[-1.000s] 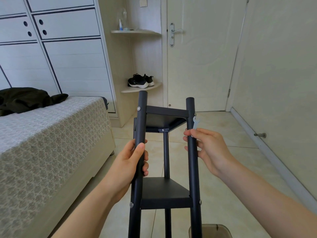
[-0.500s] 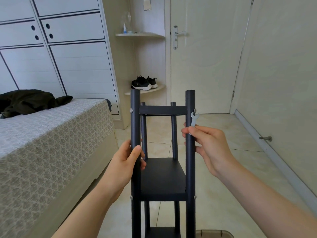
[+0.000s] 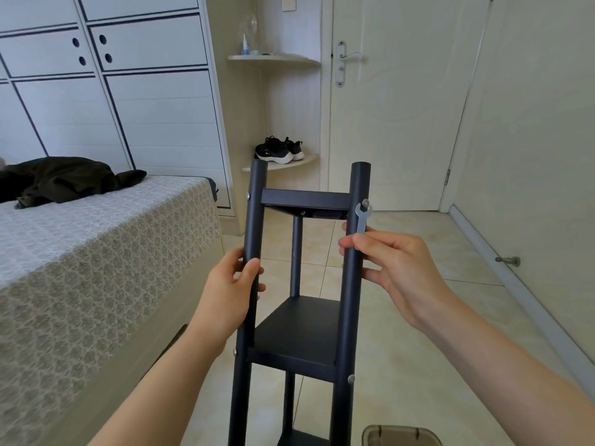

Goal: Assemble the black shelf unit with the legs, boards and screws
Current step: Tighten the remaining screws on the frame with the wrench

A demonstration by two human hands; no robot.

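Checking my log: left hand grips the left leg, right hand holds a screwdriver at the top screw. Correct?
No: the head view shows the right hand pinching a small flat wrench, not a screwdriver; the left hand grips the left leg.

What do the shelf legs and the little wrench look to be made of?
The legs: probably metal tube with matte black coating; round, smooth, faint sheen. The wrench, pinched in the right hand: seemingly thin stamped steel, bare silver-grey, flat.
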